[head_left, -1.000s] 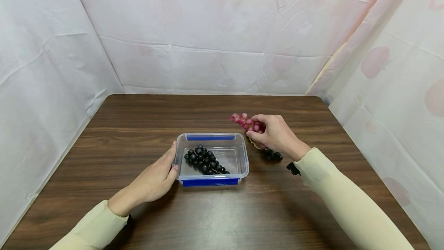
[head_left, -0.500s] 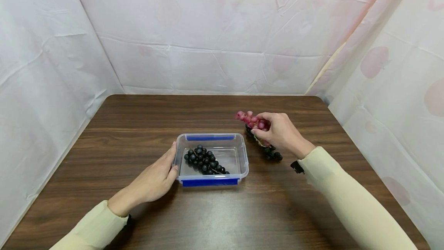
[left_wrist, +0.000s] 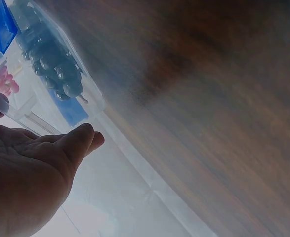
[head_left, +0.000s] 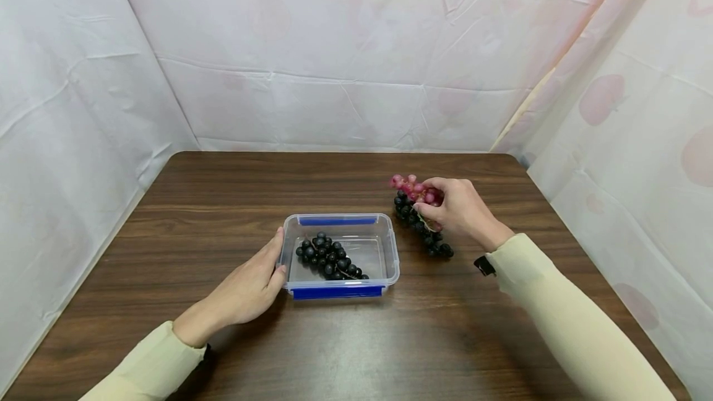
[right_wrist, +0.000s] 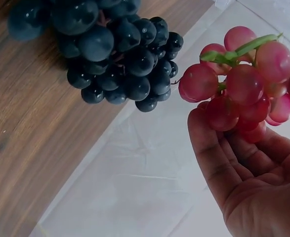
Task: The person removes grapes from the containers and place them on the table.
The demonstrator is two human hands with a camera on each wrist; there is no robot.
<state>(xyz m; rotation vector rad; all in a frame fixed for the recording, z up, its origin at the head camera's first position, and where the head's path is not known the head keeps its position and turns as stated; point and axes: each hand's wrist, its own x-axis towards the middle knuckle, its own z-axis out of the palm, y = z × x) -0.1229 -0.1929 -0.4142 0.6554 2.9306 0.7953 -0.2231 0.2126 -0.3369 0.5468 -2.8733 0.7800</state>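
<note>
A clear container with blue clips (head_left: 337, 291) stands mid-table, a bunch of black grapes (head_left: 328, 257) lying inside. Against its left wall rests my left hand (head_left: 245, 283), fingers fairly straight; the left wrist view shows that hand (left_wrist: 36, 173) at the container's wall. My right hand (head_left: 459, 209) pinches a bunch of red grapes (head_left: 409, 187) between thumb and fingers, right of the container. In the right wrist view the red grapes (right_wrist: 243, 84) sit in the fingers, apart from a second black bunch (right_wrist: 120, 54). That black bunch (head_left: 431, 240) lies on the table beneath my right hand.
The brown wooden table (head_left: 250, 184) has white sheeting (head_left: 334, 48) hung behind it and at both sides. Its far edge runs just behind the red grapes.
My right hand has moved rightward and slightly away with the red grapes, uncovering more of the black bunch on the table. The left hand and container have stayed put.
</note>
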